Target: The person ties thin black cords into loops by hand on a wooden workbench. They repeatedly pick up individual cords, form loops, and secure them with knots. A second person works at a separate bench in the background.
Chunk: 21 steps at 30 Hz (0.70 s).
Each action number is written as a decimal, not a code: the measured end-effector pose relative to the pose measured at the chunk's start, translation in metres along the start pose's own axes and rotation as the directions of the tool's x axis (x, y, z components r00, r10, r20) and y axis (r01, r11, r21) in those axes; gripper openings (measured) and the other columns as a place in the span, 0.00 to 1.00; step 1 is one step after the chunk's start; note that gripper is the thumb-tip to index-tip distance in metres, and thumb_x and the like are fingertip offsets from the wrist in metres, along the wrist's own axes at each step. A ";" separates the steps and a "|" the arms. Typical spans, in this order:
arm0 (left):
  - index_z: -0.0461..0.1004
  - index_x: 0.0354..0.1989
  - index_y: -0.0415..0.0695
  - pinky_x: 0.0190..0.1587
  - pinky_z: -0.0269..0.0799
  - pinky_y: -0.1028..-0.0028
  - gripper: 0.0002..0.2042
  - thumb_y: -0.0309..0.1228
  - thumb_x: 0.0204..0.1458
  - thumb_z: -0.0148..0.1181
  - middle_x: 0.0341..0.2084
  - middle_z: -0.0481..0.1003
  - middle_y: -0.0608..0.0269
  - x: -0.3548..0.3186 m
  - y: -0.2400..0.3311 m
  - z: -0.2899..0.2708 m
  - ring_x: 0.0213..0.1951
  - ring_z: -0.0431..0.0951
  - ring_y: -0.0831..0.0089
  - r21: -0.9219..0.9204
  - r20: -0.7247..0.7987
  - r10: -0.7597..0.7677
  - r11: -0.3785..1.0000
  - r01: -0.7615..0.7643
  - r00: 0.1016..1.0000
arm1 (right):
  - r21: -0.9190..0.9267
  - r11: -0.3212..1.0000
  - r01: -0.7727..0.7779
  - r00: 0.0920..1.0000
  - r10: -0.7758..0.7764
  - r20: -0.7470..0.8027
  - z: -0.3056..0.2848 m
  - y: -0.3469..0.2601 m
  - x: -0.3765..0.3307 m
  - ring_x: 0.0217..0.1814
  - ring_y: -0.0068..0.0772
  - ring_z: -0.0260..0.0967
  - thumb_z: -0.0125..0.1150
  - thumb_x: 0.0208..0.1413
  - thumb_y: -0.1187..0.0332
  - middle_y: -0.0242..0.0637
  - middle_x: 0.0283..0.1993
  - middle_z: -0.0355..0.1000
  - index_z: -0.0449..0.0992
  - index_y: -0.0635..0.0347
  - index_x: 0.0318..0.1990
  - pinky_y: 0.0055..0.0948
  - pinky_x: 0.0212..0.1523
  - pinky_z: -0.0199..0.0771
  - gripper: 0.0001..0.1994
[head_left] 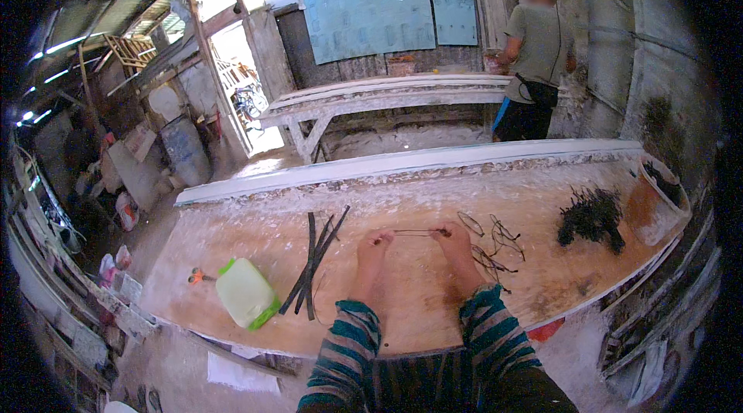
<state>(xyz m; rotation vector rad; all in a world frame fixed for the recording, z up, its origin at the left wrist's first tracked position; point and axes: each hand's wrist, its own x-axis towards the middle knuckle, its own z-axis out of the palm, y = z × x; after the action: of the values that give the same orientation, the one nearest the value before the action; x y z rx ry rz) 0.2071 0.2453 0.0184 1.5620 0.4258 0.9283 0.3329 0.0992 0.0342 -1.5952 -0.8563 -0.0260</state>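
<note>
Table (410,297): wood top, whitish smears.
Plank (418,163): long, white, along far edge.
Tub (655,208): brownish, tilted, at R end.
Tangle (590,219): black, wiry, nr tub.
Container (244,293): pale w/ green ends, nr near-L corner.
Strips (311,262): black, flat, crossed, R of container.
L hand (374,246): fingertips pinching cord's L end.
R hand (455,244): same grip, R end.
Loops (505,236): thin, dark, approx. midway btwn near & far edges, just R of R hand.
Scissors (199,277): orange handles, nr L edge.
Cord (412,231): thin, dark, stretched btwn hands, mid-table.
</note>
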 end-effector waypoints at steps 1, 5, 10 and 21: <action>0.77 0.31 0.41 0.27 0.61 0.83 0.09 0.34 0.47 0.60 0.21 0.72 0.72 0.004 0.002 -0.004 0.23 0.65 0.85 -0.001 -0.073 0.006 1.000 -0.006 0.997 | -0.075 0.994 0.079 0.996 -0.076 0.038 0.002 -0.004 -0.004 0.26 0.28 0.64 0.59 0.46 0.70 0.35 0.24 0.68 0.75 0.64 0.30 0.23 0.29 0.63 0.07; 0.77 0.30 0.41 0.25 0.58 0.83 0.09 0.35 0.47 0.60 0.19 0.71 0.73 0.005 0.006 -0.019 0.21 0.63 0.84 -0.046 -0.192 -0.039 0.998 0.031 0.981 | -0.123 0.943 0.310 0.903 -0.251 0.349 0.008 -0.032 -0.019 0.25 0.36 0.64 0.57 0.49 0.67 0.42 0.23 0.67 0.74 0.64 0.32 0.29 0.27 0.63 0.08; 0.76 0.25 0.42 0.23 0.55 0.81 0.08 0.34 0.48 0.59 0.18 0.69 0.73 0.005 0.015 -0.022 0.19 0.60 0.84 0.010 -0.247 -0.162 0.985 0.170 0.955 | -0.058 0.973 0.225 0.899 -0.184 0.398 0.008 -0.051 -0.029 0.24 0.40 0.64 0.55 0.50 0.65 0.43 0.23 0.66 0.73 0.65 0.28 0.32 0.26 0.63 0.10; 0.72 0.22 0.40 0.26 0.56 0.80 0.09 0.32 0.49 0.56 0.16 0.64 0.73 0.009 -0.006 -0.024 0.22 0.60 0.82 -0.028 -0.268 -0.018 1.000 0.011 0.963 | -0.168 0.749 0.641 0.737 -0.539 0.407 0.023 -0.064 -0.034 0.25 0.45 0.65 0.53 0.50 0.66 0.41 0.21 0.66 0.69 0.60 0.22 0.39 0.29 0.63 0.10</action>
<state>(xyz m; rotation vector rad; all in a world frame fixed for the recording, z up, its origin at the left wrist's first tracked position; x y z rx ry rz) 0.1953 0.2688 0.0148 1.4115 0.6131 1.1349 0.2637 0.0996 0.0667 -1.5520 -1.6894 -0.3729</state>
